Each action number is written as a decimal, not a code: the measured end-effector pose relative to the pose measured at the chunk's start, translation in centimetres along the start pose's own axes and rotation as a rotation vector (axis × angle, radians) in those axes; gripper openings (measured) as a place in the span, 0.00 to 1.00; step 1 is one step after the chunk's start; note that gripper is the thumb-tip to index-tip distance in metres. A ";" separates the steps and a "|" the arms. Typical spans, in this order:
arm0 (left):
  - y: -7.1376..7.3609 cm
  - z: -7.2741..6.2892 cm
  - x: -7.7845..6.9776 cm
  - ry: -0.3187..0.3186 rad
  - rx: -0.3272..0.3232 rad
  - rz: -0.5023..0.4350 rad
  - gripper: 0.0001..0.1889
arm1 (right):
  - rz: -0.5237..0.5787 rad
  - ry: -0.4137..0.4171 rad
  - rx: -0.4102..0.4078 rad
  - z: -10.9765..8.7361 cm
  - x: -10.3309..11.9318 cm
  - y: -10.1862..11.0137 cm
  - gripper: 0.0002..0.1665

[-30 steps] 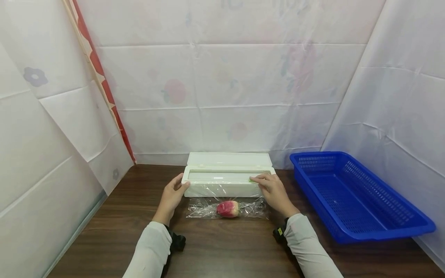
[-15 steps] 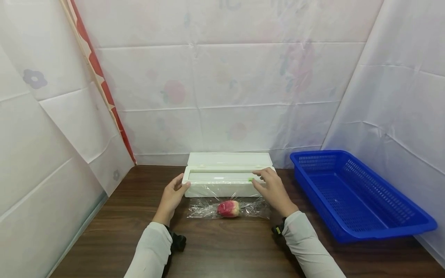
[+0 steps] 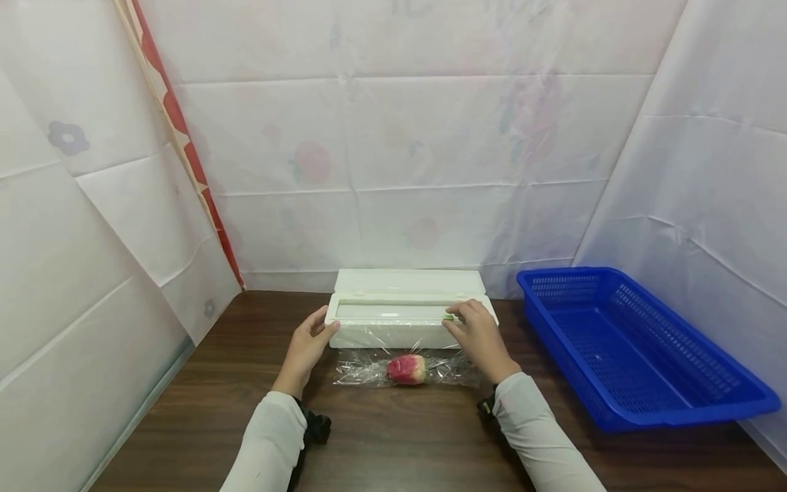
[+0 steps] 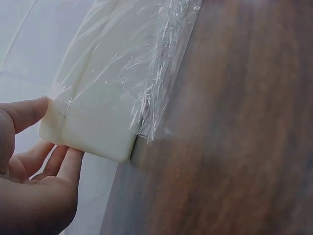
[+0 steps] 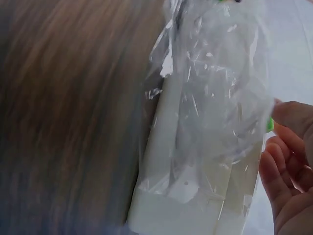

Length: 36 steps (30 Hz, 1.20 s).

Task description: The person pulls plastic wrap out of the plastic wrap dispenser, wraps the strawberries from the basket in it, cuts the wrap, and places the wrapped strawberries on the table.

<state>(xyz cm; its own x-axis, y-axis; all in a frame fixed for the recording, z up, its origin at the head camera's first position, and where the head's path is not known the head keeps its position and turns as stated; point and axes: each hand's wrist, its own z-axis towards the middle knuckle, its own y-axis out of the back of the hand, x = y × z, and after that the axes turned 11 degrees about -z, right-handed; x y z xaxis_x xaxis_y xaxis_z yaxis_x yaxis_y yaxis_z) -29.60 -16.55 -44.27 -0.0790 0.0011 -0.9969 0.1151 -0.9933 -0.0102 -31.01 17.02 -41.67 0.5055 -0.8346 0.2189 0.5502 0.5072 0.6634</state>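
Nearest, two pale sleeves [image 3: 264,444], cut off by the lower edge, reach in over the brown table [image 3: 393,430], a black device [image 3: 318,428] at each wrist. Between the hands lies a fruit [image 3: 406,370], its long axis running left to right, red end to the left, cream end to the right. Clear film [image 3: 363,372] is around it, crumpled at both sides; where the film's edges lie is hard to make out. The film runs up the front of a long white box [image 3: 369,335] just beyond, parallel to the fruit. The left hand [image 3: 305,348] holds the box's left end, its grip with the thumb on the upper edge and fingers at the end wall. The right hand [image 3: 482,338] has its grip pinching a small green tab [image 3: 448,317], mostly hidden by thumb and forefinger, at the box's top edge. The box's top recess shows a pale panel; anything under that is hidden. Behind it the lid [image 3: 408,281] is folded back. To the right is a blue basket [image 3: 652,418], its slotted floor showing. White printed cloth [image 3: 393,137] hangs behind, its pattern faint.
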 end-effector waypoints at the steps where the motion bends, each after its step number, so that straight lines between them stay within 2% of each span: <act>1: 0.0 0.0 0.0 -0.005 0.002 -0.004 0.34 | -0.001 -0.002 0.007 0.0 -0.2 0.0 0.12; 7: 0.0 0.2 -0.2 -0.019 -0.001 -0.037 0.34 | 0.004 0.011 0.060 0.5 -0.5 0.2 0.10; 12: 0.0 0.3 -0.1 -0.006 -0.006 -0.028 0.34 | -0.018 0.002 0.101 0.6 -0.3 0.3 0.09; 26: 0.0 0.2 0.0 -0.005 -0.008 -0.024 0.34 | -0.004 0.073 0.037 0.0 -0.8 -0.6 0.10; 36: 0.0 0.3 0.3 0.007 -0.004 -0.021 0.33 | 0.030 0.169 0.074 -0.1 -1.2 -0.8 0.13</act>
<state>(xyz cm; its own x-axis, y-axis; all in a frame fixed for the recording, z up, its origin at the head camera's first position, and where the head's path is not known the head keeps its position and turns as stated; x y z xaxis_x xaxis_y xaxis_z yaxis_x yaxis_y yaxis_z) -29.95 -16.57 -44.55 -0.0748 0.0224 -0.9969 0.1177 -0.9926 -0.0312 -32.00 17.70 -42.51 0.6284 -0.7686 0.1201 0.4862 0.5086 0.7106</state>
